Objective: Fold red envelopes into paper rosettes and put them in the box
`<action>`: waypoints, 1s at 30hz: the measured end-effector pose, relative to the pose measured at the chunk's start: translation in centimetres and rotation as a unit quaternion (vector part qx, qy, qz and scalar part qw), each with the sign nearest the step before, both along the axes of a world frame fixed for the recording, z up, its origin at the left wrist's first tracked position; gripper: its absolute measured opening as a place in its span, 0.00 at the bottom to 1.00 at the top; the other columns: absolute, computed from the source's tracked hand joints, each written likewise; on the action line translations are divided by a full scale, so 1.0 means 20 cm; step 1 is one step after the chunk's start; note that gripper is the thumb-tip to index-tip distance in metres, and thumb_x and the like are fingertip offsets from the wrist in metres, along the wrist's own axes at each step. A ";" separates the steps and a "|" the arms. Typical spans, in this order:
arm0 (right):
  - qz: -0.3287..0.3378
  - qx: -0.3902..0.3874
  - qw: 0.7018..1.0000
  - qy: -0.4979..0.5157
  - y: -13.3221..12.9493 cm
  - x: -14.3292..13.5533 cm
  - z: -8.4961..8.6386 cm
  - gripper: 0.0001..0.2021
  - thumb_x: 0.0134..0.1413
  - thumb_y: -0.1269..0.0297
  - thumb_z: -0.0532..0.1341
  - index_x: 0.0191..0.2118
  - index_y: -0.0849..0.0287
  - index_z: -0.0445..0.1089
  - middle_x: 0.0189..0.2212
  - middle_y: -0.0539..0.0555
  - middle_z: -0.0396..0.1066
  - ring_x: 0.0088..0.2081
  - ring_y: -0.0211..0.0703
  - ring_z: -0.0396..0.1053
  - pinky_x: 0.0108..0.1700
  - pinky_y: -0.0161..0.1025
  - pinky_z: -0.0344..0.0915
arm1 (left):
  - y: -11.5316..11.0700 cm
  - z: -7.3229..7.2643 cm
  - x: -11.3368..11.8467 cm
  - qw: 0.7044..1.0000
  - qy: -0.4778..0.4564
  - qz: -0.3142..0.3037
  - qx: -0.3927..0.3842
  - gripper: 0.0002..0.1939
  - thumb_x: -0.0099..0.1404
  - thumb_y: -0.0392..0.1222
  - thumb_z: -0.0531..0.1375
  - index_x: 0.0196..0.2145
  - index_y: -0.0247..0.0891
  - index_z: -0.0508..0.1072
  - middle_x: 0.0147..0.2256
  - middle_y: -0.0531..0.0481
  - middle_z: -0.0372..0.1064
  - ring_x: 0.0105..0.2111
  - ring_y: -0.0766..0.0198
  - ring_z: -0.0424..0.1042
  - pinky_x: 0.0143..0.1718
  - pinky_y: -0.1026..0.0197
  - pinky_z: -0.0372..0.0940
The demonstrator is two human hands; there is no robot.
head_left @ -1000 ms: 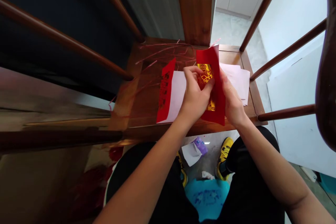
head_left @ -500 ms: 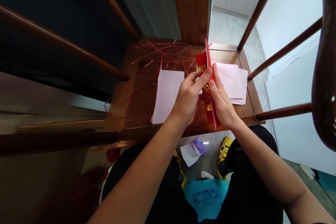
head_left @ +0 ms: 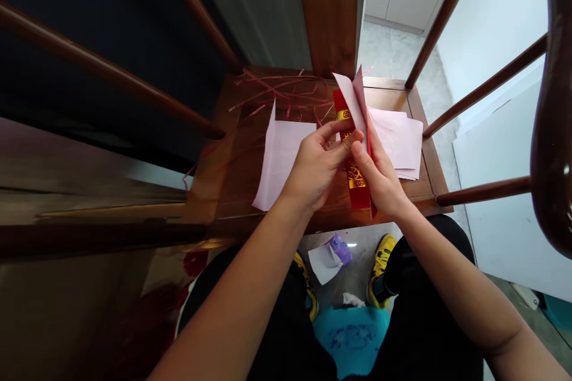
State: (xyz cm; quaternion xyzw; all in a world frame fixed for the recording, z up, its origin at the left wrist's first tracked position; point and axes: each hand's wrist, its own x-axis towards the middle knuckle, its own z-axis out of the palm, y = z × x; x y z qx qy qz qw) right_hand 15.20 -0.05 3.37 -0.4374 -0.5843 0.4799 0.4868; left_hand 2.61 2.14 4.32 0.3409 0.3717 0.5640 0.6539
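My right hand (head_left: 382, 175) grips a folded red paper (head_left: 360, 197) with a gold pattern; its pale pink inner side (head_left: 353, 98) stands up above the fingers. My left hand (head_left: 324, 161) pinches the same paper from the left, with thumb and fingertips close to my right thumb. To the left, a pale pink sheet (head_left: 286, 161) lies with its left edge raised. A stack of pale pink sheets (head_left: 397, 143) lies behind and to the right of my right hand.
Thin pink strips (head_left: 290, 86) lie across the back of the wooden seat (head_left: 236, 181). Wooden rods (head_left: 485, 191) rise at both sides. Below are a purple packet (head_left: 340, 250), a white paper (head_left: 324, 264) and a turquoise stool (head_left: 351, 339).
The paper in my hands has opened at the top, and its pale inner side now shows. My right hand has shifted slightly right. The left sheet's edge stands more raised.
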 end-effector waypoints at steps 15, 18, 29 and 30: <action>0.027 -0.151 0.970 0.187 0.00 -0.03 0.02 0.21 0.64 0.44 0.63 0.56 0.50 0.77 0.57 0.53 0.80 0.66 0.56 0.72 0.69 0.58 0.69 | 0.01 0.06 -0.06 0.995 0.066 0.054 0.055 0.10 0.61 0.46 0.73 0.31 0.39 0.79 0.57 0.45 0.75 0.63 0.48 0.70 0.64 0.50 0.68; 0.037 -0.122 0.976 0.176 0.01 -0.03 0.01 0.19 0.64 0.46 0.65 0.54 0.49 0.77 0.58 0.51 0.79 0.66 0.53 0.72 0.71 0.55 0.66 | 0.01 0.06 -0.08 0.997 0.044 0.024 0.056 0.14 0.57 0.49 0.77 0.32 0.38 0.81 0.66 0.44 0.69 0.67 0.46 0.67 0.69 0.49 0.64; 0.060 -0.081 0.989 0.104 0.02 -0.01 0.01 0.22 0.66 0.45 0.61 0.59 0.46 0.76 0.63 0.49 0.75 0.73 0.51 0.61 0.75 0.54 0.61 | 0.02 0.02 -0.07 0.997 0.047 0.008 0.052 0.23 0.47 0.56 0.82 0.33 0.39 0.83 0.68 0.46 0.69 0.69 0.44 0.66 0.71 0.49 0.62; 0.062 -0.081 0.990 0.102 0.01 -0.01 0.02 0.22 0.66 0.45 0.61 0.59 0.47 0.76 0.63 0.49 0.75 0.74 0.51 0.60 0.75 0.54 0.60 | 0.02 0.02 -0.07 0.998 0.042 0.006 0.052 0.23 0.46 0.56 0.82 0.33 0.40 0.83 0.66 0.47 0.71 0.69 0.44 0.66 0.70 0.49 0.63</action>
